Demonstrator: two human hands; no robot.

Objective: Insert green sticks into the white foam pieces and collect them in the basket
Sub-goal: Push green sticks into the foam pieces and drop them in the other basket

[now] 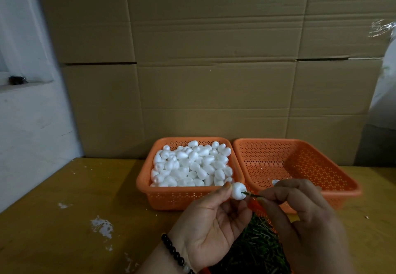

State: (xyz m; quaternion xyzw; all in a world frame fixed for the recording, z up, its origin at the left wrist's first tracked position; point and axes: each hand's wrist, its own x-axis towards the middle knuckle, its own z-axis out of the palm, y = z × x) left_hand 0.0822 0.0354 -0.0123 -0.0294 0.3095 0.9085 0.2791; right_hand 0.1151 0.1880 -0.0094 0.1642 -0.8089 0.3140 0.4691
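My left hand [211, 220] pinches a white foam piece [237, 191] between thumb and fingers, just in front of the two baskets. My right hand [300, 215] pinches a thin green stick [249, 194] whose tip is in the foam piece. The left orange basket [171, 196] is full of white foam pieces [192, 164]. The right orange basket [321, 166] holds almost nothing; a small pale thing lies on its floor. A pile of green sticks [255, 243] lies below my hands, in what looks like a third orange container.
The baskets stand on a yellow wooden table [75, 209] with white paint marks. A wall of cardboard boxes [203, 59] rises right behind them. A white wall with a ledge is at the left. A beaded bracelet [173, 252] is on my left wrist.
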